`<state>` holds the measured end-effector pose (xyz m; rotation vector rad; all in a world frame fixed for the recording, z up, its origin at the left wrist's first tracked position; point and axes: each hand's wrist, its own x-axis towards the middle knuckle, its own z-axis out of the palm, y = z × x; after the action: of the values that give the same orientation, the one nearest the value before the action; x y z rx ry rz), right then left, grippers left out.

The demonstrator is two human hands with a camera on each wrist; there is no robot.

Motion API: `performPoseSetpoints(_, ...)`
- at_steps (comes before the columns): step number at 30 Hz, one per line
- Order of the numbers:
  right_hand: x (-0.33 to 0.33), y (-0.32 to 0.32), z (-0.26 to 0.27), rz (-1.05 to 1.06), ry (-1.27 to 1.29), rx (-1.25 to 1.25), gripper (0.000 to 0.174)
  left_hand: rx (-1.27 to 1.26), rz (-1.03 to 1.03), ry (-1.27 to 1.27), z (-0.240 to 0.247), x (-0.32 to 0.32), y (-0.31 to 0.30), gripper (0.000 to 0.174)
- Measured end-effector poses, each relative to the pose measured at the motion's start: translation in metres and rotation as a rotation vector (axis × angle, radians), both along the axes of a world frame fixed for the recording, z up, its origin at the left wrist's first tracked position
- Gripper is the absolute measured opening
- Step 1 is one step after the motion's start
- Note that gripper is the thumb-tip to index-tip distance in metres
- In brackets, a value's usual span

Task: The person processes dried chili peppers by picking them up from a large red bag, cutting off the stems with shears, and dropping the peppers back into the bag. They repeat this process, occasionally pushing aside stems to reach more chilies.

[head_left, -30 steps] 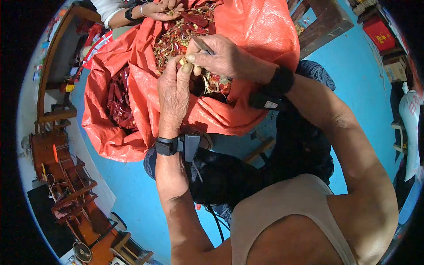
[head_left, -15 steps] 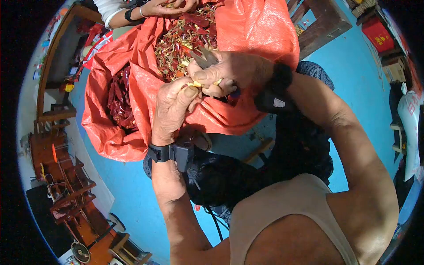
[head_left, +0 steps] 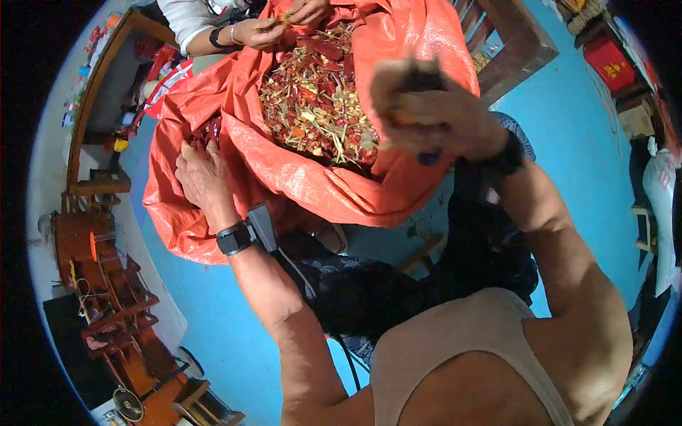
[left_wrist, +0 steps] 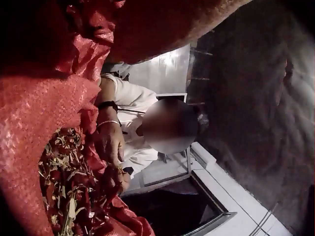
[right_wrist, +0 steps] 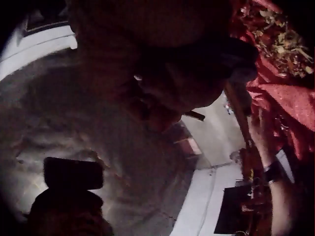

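In the head view my left hand [head_left: 202, 174] reaches into the left fold of the orange-red woven sack [head_left: 312, 181]. Its fingers are spread at the dark red whole dried chilies [head_left: 211, 128], and the fingertips are partly hidden there. My right hand [head_left: 444, 110], blurred, is raised over the sack's right side with fingers curled round dark scissors [head_left: 420, 74]. Cut chili pieces and pale stem bits [head_left: 320, 106] fill the sack's main opening. In the right wrist view the right hand is mostly in shadow, with a dark end of the scissors [right_wrist: 194, 116] sticking out.
Across the sack another person's hands [head_left: 273, 27] hold something small over the chili pieces. A wooden frame [head_left: 515, 46] stands at the upper right, on the blue floor [head_left: 575, 142]. Wooden furniture [head_left: 114, 298] lines the left side, and a white sack [head_left: 662, 213] is at the far right.
My hands were together over the sack, fingers at small yellowish bits by the scissors. They have since parted: the left moved left and down to the whole chilies, the right moved right with the scissors.
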<state>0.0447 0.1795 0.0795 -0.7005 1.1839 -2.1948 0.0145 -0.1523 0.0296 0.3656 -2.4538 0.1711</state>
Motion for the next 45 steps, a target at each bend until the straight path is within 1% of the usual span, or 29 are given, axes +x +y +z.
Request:
performPoseSetpoints(2, 0.017, 0.031, -0.019, -0.387, 0.38, 0.122, 0.024, 0.034, -0.097, 0.058, -0.001, -0.005, 0.012, 0.036)
performPoseSetpoints(4, 0.04, 0.073, -0.028, -0.236, -0.012, -0.161, 0.03, 0.191, -0.522, 0.113, -0.002, -0.013, 0.028, 0.033)
performPoseSetpoints(5, 0.055, 0.092, -0.037, -0.425, -0.186, -0.185, 0.035, 0.253, -0.544, 0.039, -0.004, -0.014, 0.042, 0.029)
performPoseSetpoints(6, 0.057, 0.104, -0.041, -0.817, -0.25, -0.162, 0.03, 0.305, -0.658, 0.003, -0.007, -0.016, 0.055, 0.026)
performPoseSetpoints(7, 0.05, 0.124, -0.039, -0.455, -0.261, -0.431, 0.023, 0.375, -0.718, -0.042, -0.01, -0.016, 0.069, 0.024)
performPoseSetpoints(8, 0.044, 0.138, -0.041, -0.492, -0.256, -0.476, 0.02, 0.446, -0.778, -0.087, -0.014, -0.015, 0.084, 0.022)
performPoseSetpoints(10, 0.025, 0.166, -0.051, -0.53, -0.244, -0.521, 0.017, 0.412, -0.865, -0.148, -0.015, -0.016, 0.106, 0.021)
performPoseSetpoints(11, 0.011, 0.18, -0.059, -0.718, -0.278, -0.39, 0.016, 0.381, -0.902, -0.038, -0.03, -0.024, 0.11, 0.018)
performPoseSetpoints(12, -0.005, 0.194, -0.071, -0.903, -0.313, -0.257, 0.015, 0.353, -0.88, -0.052, -0.028, -0.023, 0.118, 0.018)
performPoseSetpoints(14, -0.058, 0.22, -0.1, -1.041, -0.415, -0.011, 0.017, 0.349, -0.829, -0.161, -0.029, -0.028, 0.124, 0.023)
performPoseSetpoints(16, -0.109, 0.252, -0.151, -1.026, 0.018, 0.323, 0.017, 0.329, -0.812, -0.126, -0.032, -0.034, 0.128, 0.024)
performPoseSetpoints(17, -0.112, 0.245, -0.144, -1.029, 0.018, 0.322, 0.017, 0.312, -0.789, -0.088, -0.032, -0.036, 0.131, 0.026)
performPoseSetpoints(19, -0.122, 0.233, -0.134, -1.295, -0.158, 0.547, 0.02, 0.26, -0.808, -0.006, -0.03, -0.039, 0.141, 0.027)
performPoseSetpoints(20, -0.125, 0.235, -0.139, -1.296, -0.157, 0.548, 0.02, 0.209, -0.823, 0.081, -0.029, -0.041, 0.144, 0.027)
performPoseSetpoints(22, -0.121, 0.216, -0.127, -1.253, -0.141, 0.499, 0.022, 0.113, -0.821, 0.063, -0.033, -0.044, 0.141, 0.027)
performPoseSetpoints(23, -0.109, 0.209, -0.123, -1.291, -0.215, 0.342, 0.023, 0.085, -0.813, -0.05, -0.033, -0.045, 0.139, 0.027)
performPoseSetpoints(24, -0.093, 0.208, -0.12, -1.291, -0.215, 0.348, 0.023, 0.056, -0.806, -0.163, -0.033, -0.046, 0.136, 0.026)
performPoseSetpoints(26, -0.07, 0.205, -0.113, -1.291, -0.1, 0.358, 0.024, 0.097, -0.748, -0.171, -0.031, -0.046, 0.126, 0.021)
performPoseSetpoints(28, -0.034, 0.195, -0.095, -1.305, -0.035, 0.29, 0.026, 0.283, -0.749, -0.064, -0.036, -0.046, 0.105, 0.017)
performPoseSetpoints(29, -0.016, 0.186, -0.083, -1.313, 0.003, 0.278, 0.026, 0.527, -0.722, -0.118, -0.037, -0.045, 0.096, 0.017)
performPoseSetpoints(30, 0.001, 0.176, -0.07, -1.316, 0.043, 0.262, 0.027, 0.869, -0.819, -0.083, -0.044, -0.047, 0.084, 0.017)
performPoseSetpoints(32, 0.027, 0.147, -0.041, -1.302, 0.135, 0.242, 0.028, 1.361, -0.776, -0.132, -0.027, -0.033, 0.084, 0.015)
performPoseSetpoints(34, 0.041, 0.121, -0.02, -1.209, 0.213, 0.182, 0.027, 1.387, -0.821, -0.102, -0.029, -0.031, 0.079, 0.015)
performPoseSetpoints(35, 0.044, 0.107, -0.01, -1.079, 0.303, 0.244, 0.027, 1.418, -0.869, -0.08, -0.031, -0.03, 0.077, 0.015)
performPoseSetpoints(36, 0.044, 0.093, -0.001, -0.945, 0.393, 0.305, 0.026, 1.417, -0.87, -0.074, -0.033, -0.031, 0.076, 0.015)
performPoseSetpoints(38, 0.025, 0.058, 0.013, -0.836, 0.584, 0.44, 0.023, 1.295, -0.936, 0.0, -0.035, -0.032, 0.078, 0.023)
performPoseSetpoints(40, -0.013, 0.015, 0.008, -0.738, 0.899, 0.312, 0.023, 1.417, -0.976, -0.016, -0.021, -0.023, 0.092, 0.041)
performPoseSetpoints(43, -0.056, -0.035, -0.005, -0.575, 0.763, 0.49, 0.023, 1.439, -1.032, -0.053, -0.005, -0.015, 0.102, 0.047)
performPoseSetpoints(45, -0.074, -0.051, -0.023, -0.502, 0.692, 0.547, 0.024, 1.55, -1.083, -0.115, 0.002, -0.011, 0.106, 0.054)
